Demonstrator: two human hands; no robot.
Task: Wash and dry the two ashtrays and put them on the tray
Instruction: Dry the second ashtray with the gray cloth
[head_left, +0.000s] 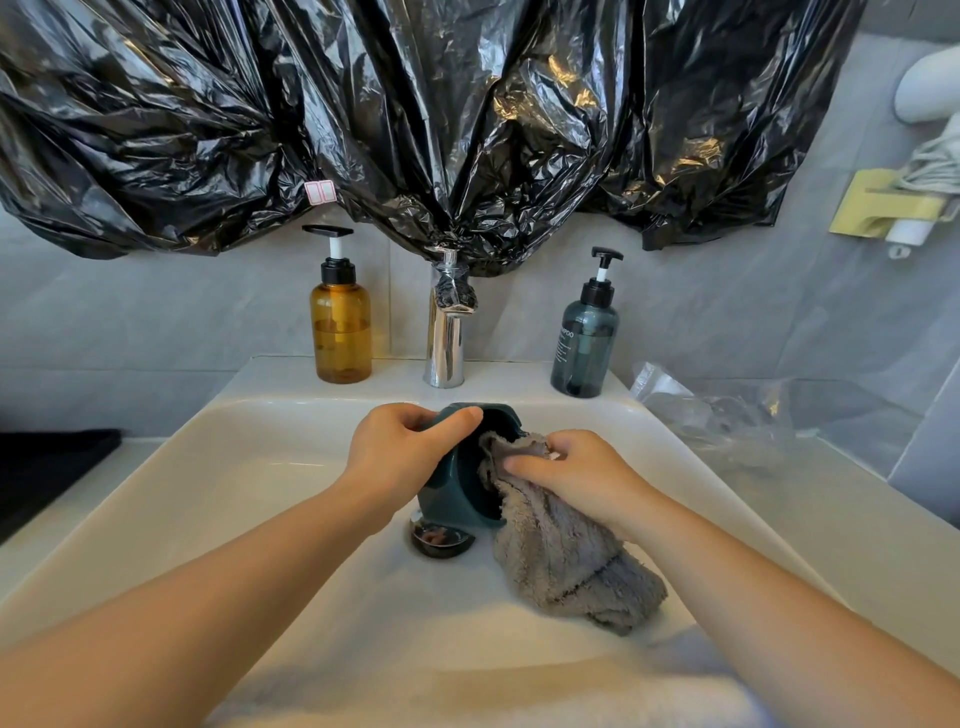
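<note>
Just left of centre frame, over the white sink, the left hand curls its fingers and thumb round the rim of a dark teal ashtray. It holds the ashtray tipped on its side above the drain stopper, hollow facing right. Right of centre, the right hand pinches a grey fluffy cloth with bent fingers, its bunched end pressed into the ashtray's hollow, the rest trailing onto the basin.
</note>
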